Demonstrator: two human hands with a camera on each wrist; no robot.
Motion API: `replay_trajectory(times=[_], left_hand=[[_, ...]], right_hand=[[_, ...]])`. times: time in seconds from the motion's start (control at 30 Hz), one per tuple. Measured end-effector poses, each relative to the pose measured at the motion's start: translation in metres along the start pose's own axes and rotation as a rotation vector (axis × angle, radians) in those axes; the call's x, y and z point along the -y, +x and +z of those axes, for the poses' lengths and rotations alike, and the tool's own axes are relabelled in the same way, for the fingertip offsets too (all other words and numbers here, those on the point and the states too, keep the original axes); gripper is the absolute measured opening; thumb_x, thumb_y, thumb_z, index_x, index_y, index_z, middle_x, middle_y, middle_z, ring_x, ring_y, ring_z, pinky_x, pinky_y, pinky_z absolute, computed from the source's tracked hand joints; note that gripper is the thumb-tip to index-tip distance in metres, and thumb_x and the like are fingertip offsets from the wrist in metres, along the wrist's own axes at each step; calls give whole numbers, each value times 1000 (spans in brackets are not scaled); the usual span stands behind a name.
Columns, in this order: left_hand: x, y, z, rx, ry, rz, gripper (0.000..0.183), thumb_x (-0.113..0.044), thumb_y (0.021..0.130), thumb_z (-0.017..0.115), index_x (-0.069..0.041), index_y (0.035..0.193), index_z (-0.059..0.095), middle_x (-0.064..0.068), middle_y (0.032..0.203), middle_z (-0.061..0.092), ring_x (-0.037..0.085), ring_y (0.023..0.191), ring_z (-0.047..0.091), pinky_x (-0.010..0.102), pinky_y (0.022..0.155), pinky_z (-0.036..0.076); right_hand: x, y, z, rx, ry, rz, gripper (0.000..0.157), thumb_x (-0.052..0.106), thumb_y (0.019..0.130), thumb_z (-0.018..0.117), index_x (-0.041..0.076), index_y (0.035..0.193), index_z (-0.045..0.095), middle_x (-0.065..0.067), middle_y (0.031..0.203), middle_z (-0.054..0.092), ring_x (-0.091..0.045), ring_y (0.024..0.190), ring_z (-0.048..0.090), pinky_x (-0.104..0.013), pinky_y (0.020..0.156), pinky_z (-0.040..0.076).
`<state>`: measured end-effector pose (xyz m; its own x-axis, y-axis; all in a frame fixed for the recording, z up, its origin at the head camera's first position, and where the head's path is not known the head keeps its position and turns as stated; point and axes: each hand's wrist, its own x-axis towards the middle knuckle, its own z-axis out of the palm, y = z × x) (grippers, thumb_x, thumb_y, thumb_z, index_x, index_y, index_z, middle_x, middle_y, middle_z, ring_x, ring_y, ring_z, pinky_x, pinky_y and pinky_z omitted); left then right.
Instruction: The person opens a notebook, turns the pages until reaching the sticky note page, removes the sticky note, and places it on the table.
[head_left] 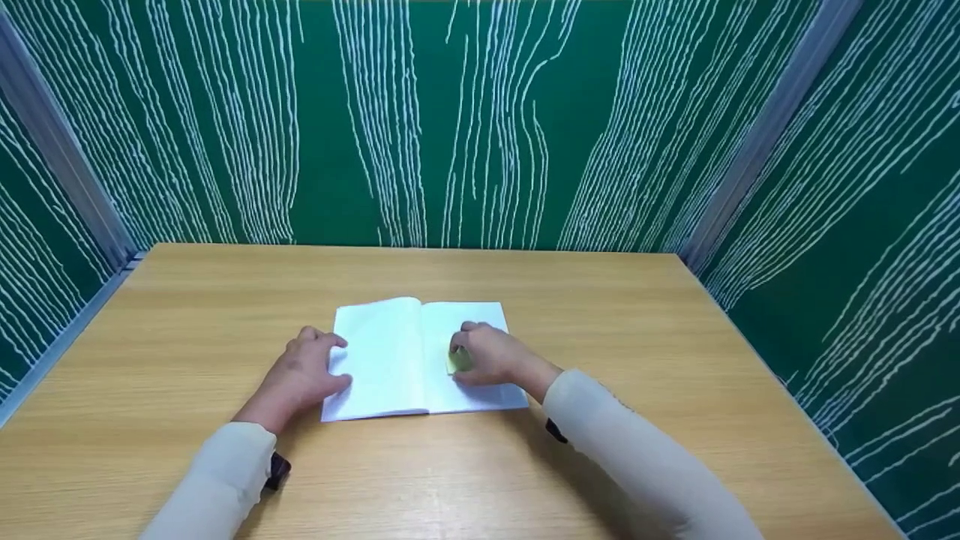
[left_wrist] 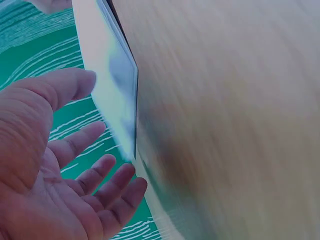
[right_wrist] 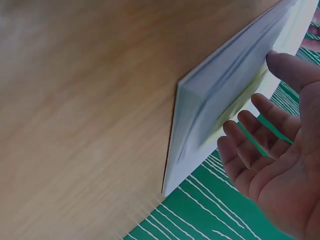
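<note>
An open white book [head_left: 379,360] with blank-looking pages lies on the wooden table. At its left edge is my left hand [head_left: 300,367], thumb and fingers spread apart beside the left page. The left wrist view shows that palm with nothing in it and the book's corner [left_wrist: 122,100] near the fingertips. Over the right page hovers my right hand [head_left: 491,356], fingers bent, around a small yellow paper slip [head_left: 451,364]. In the right wrist view, the slip [right_wrist: 249,91] lies flat along the page, with the thumb tip at its far end and the other fingers loosely apart.
The wooden table [head_left: 600,315] extends around the book on all sides. Green panels with white wavy lines [head_left: 322,150] stand behind it and at both sides, joined by grey metal posts [head_left: 757,142]. Dark wrist straps show under both pale sleeves [head_left: 630,450].
</note>
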<state>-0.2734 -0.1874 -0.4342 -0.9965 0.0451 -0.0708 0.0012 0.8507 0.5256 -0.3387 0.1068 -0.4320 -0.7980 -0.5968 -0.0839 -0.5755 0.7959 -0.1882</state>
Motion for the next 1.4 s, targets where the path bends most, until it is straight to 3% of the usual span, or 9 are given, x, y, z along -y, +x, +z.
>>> replay_trajectory(times=[0.2,0.43,0.73,1.2,1.4], left_hand=[[-7,3,4,36,-24,55,58,-38,81,74,-19,132,55,11,130,45,30,120,42,52,103,42],[-15,5,9,85,32,147,74,-50,68,81,-23,133,55,6,134,47,26,123,42,53,103,42],[-16,6,13,129,134,232,76,-47,64,83,-16,129,58,10,132,51,31,119,45,50,99,44],[-16,4,15,134,130,202,77,-44,62,86,-19,130,58,6,131,51,27,116,44,48,99,44],[-18,4,14,139,142,201,78,-44,61,86,-19,130,58,6,131,50,28,115,44,49,97,45]], right_hand=[[-1,0,1,-2,12,5,35,36,83,71,18,113,67,0,105,60,-16,90,56,-32,82,53],[-1,-2,3,-38,4,-54,23,31,86,68,20,106,70,2,99,63,-14,85,56,-28,77,51],[-3,-4,5,-158,-24,-150,11,15,81,68,10,90,67,-2,87,65,-12,71,51,-25,65,45],[-6,-8,0,-170,107,16,5,19,87,62,16,91,59,2,81,61,-13,71,55,-26,67,48],[-9,-13,-8,-240,156,81,8,20,87,63,16,93,60,2,80,60,-14,70,56,-26,64,49]])
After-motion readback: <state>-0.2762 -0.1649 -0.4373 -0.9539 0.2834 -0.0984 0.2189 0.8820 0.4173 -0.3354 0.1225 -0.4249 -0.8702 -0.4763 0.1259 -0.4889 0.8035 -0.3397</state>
